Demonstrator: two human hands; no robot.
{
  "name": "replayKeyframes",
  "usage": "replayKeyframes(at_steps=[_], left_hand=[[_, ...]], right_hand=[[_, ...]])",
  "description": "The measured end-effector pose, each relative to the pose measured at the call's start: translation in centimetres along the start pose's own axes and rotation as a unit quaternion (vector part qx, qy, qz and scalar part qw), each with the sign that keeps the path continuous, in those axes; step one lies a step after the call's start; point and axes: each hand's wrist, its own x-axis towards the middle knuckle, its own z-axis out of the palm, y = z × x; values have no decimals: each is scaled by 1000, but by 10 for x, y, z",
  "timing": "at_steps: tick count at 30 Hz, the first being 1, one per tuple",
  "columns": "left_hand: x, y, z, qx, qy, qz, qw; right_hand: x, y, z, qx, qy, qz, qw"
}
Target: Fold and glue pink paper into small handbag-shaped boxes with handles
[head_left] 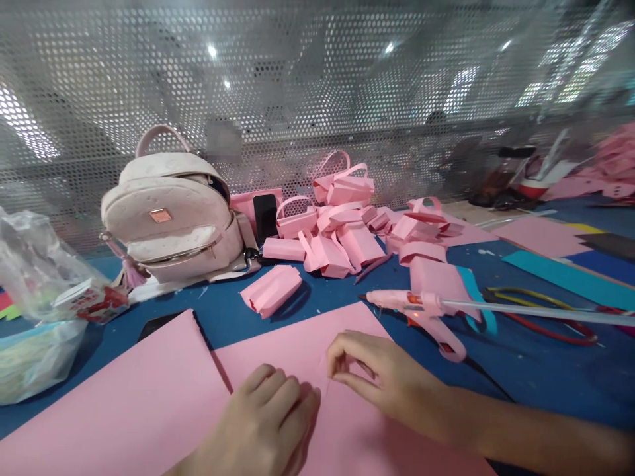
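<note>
Two sheets of pink paper are in front of me, one on the left (149,383) and one under my hands (302,337). My left hand (268,423) rests on the paper with its fingers curled in and the thumb pressed to them; whatever is inside is hidden. Just to its right, my right hand (381,377) pinches thumb and forefinger together over the sheet. A faint pale line shows by those fingertips, too fine to name. Beyond my right hand lies a pink glue gun (411,302) with a long clear glue stick (516,309) in its back.
Several small pink paper bags (342,244) are heaped at the back, with one folded piece (271,291) nearer. A pale backpack (169,211) and phone (265,215) stand left of them. Plastic bags (40,357) lie far left; scissors (546,304) and coloured sheets (570,271) lie right.
</note>
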Motion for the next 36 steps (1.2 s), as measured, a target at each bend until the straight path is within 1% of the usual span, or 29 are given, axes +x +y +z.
replayKeyframes(at_steps=[2, 4, 9, 13, 16, 19, 22, 27, 29, 36], left_hand=[[0, 0, -1, -1, -6, 2, 1000], [0, 0, -2, 1, -12, 3, 1000], [-2, -1, 0, 10, -10, -1, 1000], [-3, 0, 2, 17, -2, -1, 1000], [-2, 0, 3, 16, 5, -5, 1000], [-2, -1, 4, 22, 0, 1, 1000], [-3, -1, 4, 23, 0, 0, 1000], [-4, -1, 4, 15, 3, -9, 1000], [-4, -1, 5, 15, 2, -7, 1000], [-5, -4, 7, 12, 1, -3, 1000]], right_hand=[[2, -1, 4, -15, -5, 2, 1000], [4, 1, 9, -36, -6, -14, 999], [6, 9, 17, -105, 8, -96, 990], [4, 11, 17, -158, -18, -145, 977], [4, 9, 15, -169, -47, -165, 971], [4, 8, 13, -166, -59, -167, 970], [4, 7, 11, -153, -55, -148, 975], [5, 7, 12, -140, -15, -115, 983], [7, 6, 13, -149, -11, -110, 983], [8, 6, 12, -185, -40, -151, 970]])
